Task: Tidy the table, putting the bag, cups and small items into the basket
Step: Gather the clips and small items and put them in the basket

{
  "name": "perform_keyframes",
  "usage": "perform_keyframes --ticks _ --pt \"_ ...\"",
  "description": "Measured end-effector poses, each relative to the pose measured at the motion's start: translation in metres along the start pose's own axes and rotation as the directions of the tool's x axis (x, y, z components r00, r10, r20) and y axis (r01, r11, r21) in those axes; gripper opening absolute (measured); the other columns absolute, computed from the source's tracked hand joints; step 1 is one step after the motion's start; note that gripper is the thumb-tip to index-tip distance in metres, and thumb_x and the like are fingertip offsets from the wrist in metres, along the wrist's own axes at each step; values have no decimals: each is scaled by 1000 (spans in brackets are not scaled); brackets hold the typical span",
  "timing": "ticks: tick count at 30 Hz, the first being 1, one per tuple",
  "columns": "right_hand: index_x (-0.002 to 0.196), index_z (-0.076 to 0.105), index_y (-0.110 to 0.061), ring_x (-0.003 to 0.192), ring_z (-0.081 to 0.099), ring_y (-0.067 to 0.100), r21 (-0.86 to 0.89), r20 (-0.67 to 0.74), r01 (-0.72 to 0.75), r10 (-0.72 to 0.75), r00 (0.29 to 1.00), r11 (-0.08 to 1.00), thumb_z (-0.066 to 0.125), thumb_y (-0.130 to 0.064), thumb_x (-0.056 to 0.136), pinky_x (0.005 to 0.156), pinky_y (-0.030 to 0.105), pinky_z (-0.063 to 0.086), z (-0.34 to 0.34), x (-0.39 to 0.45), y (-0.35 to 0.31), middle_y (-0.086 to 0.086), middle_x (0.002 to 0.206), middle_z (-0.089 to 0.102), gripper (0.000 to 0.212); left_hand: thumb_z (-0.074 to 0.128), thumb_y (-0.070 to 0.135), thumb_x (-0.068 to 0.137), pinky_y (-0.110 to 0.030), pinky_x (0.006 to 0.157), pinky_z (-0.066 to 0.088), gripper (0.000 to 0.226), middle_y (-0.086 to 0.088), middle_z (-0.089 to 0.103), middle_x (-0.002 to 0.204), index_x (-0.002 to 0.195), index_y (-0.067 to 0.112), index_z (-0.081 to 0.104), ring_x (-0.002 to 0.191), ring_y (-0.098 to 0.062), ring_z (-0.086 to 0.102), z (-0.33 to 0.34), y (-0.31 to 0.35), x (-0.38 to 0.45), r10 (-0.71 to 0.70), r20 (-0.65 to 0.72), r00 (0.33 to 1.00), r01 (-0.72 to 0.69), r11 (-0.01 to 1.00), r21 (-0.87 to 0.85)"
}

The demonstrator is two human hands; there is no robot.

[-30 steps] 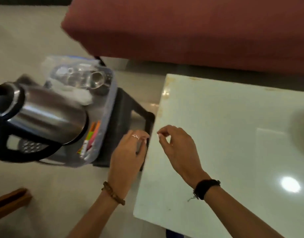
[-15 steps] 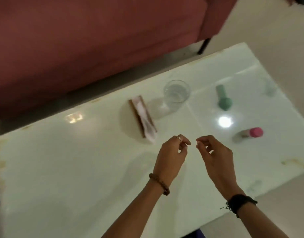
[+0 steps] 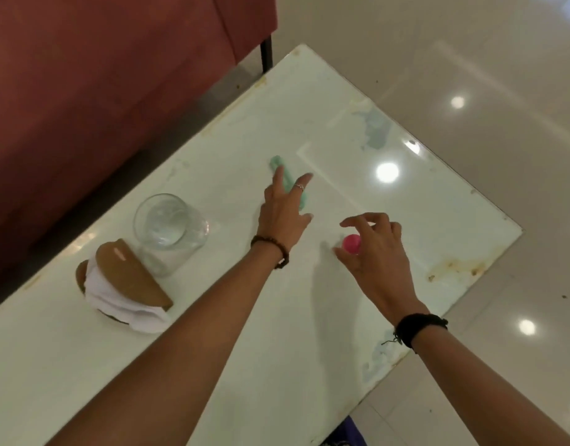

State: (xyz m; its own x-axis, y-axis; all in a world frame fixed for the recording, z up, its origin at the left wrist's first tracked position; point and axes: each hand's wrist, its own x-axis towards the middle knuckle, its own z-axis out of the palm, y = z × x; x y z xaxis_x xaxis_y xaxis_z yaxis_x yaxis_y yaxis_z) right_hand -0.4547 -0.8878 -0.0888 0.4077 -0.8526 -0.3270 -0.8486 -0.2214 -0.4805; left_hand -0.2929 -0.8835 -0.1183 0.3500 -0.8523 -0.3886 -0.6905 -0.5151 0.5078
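A small green bottle point(image 3: 289, 179) lies on the white table point(image 3: 341, 130). My left hand point(image 3: 285, 209) hovers over it with fingers spread, and hides most of it. A small bottle with a pink cap point(image 3: 352, 243) stands near the table's middle. My right hand point(image 3: 375, 252) is just above it, fingers loosely curved around it without a clear grip. A clear glass cup point(image 3: 167, 228) stands to the left. Beside the cup is a brown napkin holder point(image 3: 126, 278) with white napkins. The basket is out of view.
A dark red sofa point(image 3: 100, 91) runs along the table's far left side, with a black leg point(image 3: 266, 54) at its corner. Glossy tiled floor point(image 3: 470, 75) surrounds the table on the right. Rust stains mark the table's right edge point(image 3: 454, 265).
The view swung from the basket and kettle on the left to the table's right end. Both hands moved forward from mid-table, out over the green bottle and the pink-capped bottle.
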Motion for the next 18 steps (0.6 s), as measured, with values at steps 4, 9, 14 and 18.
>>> perform_keyframes --ticks 4,9,14,18 --pt "122 52 -23 112 46 22 -28 52 26 -24 998 999 64 -21 85 69 26 42 5 1 6 4 130 46 39 62 15 82 -42 96 40 50 -12 23 148 129 18 46 123 -33 35 7 5 18 -39 9 999 37 986 162" --pt "117 54 -20 105 47 17 -3 17 38 -38 999 999 56 -13 89 63 24 36 8 -2 6 0 118 52 29 55 1 81 -35 91 47 30 -10 39 132 110 10 58 113 -27 45 9 -3 6 51 -59 997 -47 996 74" --pt "109 56 -18 95 50 14 113 -78 106 -97 992 988 63 -15 86 65 21 40 8 -13 -7 -1 112 51 24 64 2 77 -9 89 39 31 -9 40 129 106 13 63 113 -20 50 2 -10 -32 19 -181 983 -54 979 -196" --pt "109 53 -20 85 43 2 195 -150 192 -164 975 962 69 -15 82 66 4 39 13 -37 -36 -10 107 44 31 70 5 75 8 83 30 30 -6 44 126 102 16 65 104 -8 49 -21 -22 -88 21 -324 946 -128 942 -310"
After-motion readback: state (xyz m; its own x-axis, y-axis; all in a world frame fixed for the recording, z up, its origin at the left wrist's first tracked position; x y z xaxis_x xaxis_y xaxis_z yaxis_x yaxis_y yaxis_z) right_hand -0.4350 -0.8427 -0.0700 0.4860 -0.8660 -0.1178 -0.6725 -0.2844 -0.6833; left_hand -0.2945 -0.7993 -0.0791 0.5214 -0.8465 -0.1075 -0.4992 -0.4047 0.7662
